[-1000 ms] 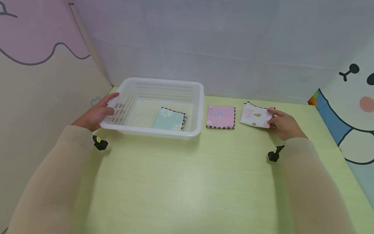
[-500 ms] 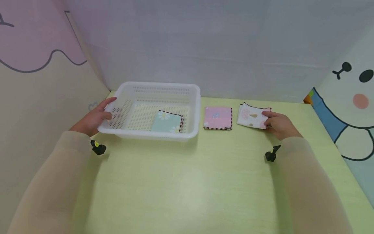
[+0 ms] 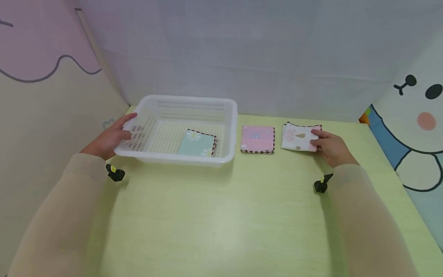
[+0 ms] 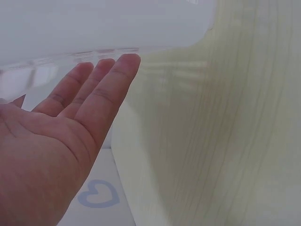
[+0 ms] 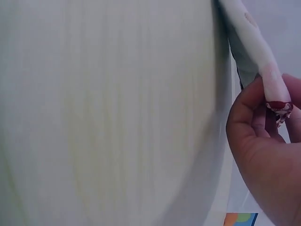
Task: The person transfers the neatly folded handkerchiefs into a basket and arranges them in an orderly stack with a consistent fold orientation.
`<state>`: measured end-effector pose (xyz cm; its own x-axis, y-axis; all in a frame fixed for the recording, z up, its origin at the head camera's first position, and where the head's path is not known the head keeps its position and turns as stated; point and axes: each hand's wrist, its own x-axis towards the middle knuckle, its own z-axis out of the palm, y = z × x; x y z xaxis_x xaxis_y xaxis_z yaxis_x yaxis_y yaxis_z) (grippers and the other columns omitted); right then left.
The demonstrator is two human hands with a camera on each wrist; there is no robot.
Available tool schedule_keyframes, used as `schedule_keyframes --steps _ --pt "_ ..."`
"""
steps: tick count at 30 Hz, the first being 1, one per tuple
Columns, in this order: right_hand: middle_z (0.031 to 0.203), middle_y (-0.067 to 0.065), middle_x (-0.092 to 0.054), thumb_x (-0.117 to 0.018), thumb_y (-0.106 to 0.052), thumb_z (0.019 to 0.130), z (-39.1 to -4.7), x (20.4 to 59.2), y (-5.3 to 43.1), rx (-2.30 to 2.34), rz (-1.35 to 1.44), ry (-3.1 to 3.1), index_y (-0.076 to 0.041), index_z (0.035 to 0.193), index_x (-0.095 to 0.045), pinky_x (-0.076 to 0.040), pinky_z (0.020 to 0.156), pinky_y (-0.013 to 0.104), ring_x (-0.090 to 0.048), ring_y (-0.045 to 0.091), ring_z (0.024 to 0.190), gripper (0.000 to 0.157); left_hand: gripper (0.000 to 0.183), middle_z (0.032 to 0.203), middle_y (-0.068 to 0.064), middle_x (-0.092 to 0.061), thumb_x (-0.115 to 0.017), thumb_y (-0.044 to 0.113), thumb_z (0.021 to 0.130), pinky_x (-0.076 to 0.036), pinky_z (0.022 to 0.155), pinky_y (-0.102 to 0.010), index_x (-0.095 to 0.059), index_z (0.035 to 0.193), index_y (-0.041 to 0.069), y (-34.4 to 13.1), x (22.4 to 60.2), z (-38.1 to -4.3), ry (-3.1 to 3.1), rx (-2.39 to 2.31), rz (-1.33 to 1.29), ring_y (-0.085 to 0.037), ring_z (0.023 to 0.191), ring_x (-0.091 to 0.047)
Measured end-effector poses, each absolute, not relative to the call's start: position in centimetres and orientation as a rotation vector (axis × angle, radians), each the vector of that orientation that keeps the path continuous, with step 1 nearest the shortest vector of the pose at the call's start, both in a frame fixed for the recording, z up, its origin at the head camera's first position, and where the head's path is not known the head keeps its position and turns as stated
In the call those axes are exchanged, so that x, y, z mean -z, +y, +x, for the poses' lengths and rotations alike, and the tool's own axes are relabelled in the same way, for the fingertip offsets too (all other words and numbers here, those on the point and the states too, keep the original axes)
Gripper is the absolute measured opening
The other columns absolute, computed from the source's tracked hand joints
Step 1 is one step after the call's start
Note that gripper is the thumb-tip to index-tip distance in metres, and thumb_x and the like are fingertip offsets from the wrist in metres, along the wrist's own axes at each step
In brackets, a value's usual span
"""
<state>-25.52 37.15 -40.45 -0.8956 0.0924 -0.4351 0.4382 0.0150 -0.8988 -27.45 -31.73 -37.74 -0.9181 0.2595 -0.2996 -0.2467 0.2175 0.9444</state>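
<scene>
At the left end of the white plastic basket [image 3: 194,157], my left hand [image 3: 110,139] holds the rim, thumb over it. The left wrist view shows its fingers [image 4: 101,101] extended under the rim against the basket's outer side. Inside the basket lies a folded mint-green handkerchief [image 3: 197,143] with daisies. Far to the right, my right hand [image 3: 333,148] pinches the right edge of a folded white handkerchief [image 3: 298,137] with pink and brown prints. In the right wrist view, thumb and fingers close on that edge, by its dark red trim.
A folded pink handkerchief [image 3: 257,139] with checked trim lies between the basket and the white handkerchief. All stand near the back of the pale green table [image 3: 221,215]. A white sheet [image 3: 228,50] hangs behind, and printed panels flank both sides.
The view shifts slightly with the head. Both hands keep their holds on the basket and the white handkerchief, which stay in place.
</scene>
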Motion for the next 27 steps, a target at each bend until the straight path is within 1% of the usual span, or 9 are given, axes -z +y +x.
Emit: schedule_keyframes --steps 4,10,16,22,24,27 --pt "0.172 -0.005 -0.007 -0.057 -0.007 0.104 -25.4 40.3 36.9 2.014 0.557 2.024 -0.018 0.162 -0.033 -0.049 0.090 0.016 -0.032 0.015 0.139 0.064 0.080 0.159 -0.010 -0.027 -0.035 -0.003 0.102 -0.060 0.084 -0.042 -0.013 0.164 0.043 -31.6 37.6 -27.4 2.112 -1.740 0.000 -0.032 0.120 -0.056" --pt "0.171 -0.006 -0.011 -0.057 -0.004 0.103 -25.0 40.0 36.9 2.121 0.557 1.933 -0.020 0.163 -0.031 -0.049 0.088 0.015 -0.031 0.013 0.139 0.067 0.079 0.159 -0.010 -0.025 -0.037 -0.001 0.103 -0.060 0.084 -0.044 -0.013 0.165 0.041 -31.6 37.5 -27.3 2.115 -1.741 0.006 -0.034 0.120 -0.055" --pt "0.171 -0.006 -0.009 -0.059 -0.007 0.103 -24.7 39.2 36.7 2.143 0.508 1.899 -0.022 0.164 -0.029 -0.049 0.089 0.018 -0.029 0.015 0.140 0.069 0.079 0.155 -0.010 -0.029 -0.035 -0.003 0.102 -0.060 0.082 -0.043 -0.013 0.165 0.039 -31.8 37.8 -27.3 2.109 -1.751 0.003 -0.030 0.114 -0.059" --pt "0.171 -0.004 -0.007 -0.058 -0.002 0.103 -24.2 38.4 36.5 2.223 0.480 1.851 -0.022 0.164 -0.028 -0.050 0.085 0.021 -0.032 0.017 0.135 0.071 0.079 0.155 -0.009 -0.029 -0.036 -0.002 0.101 -0.059 0.085 -0.046 -0.016 0.164 0.042 -31.8 38.0 -27.4 2.095 -1.763 -0.002 -0.035 0.119 -0.055" --pt "0.171 -0.004 -0.007 -0.057 -0.003 0.103 -24.2 38.3 36.4 2.249 0.473 1.844 -0.023 0.164 -0.029 -0.049 0.086 0.021 -0.031 0.018 0.136 0.070 0.080 0.156 -0.009 -0.029 -0.036 -0.002 0.101 -0.059 0.085 -0.046 -0.015 0.164 0.043 -31.7 38.0 -27.5 2.095 -1.765 0.006 -0.035 0.120 -0.055" --pt "0.171 -0.004 -0.006 -0.058 -0.003 0.103 -24.1 38.1 36.1 2.339 0.427 1.790 -0.022 0.164 -0.029 -0.049 0.087 0.022 -0.031 0.019 0.135 0.070 0.080 0.157 -0.010 -0.028 -0.035 -0.003 0.101 -0.059 0.084 -0.045 -0.015 0.164 0.042 -31.7 38.1 -27.4 2.098 -1.768 0.017 -0.036 0.120 -0.055"
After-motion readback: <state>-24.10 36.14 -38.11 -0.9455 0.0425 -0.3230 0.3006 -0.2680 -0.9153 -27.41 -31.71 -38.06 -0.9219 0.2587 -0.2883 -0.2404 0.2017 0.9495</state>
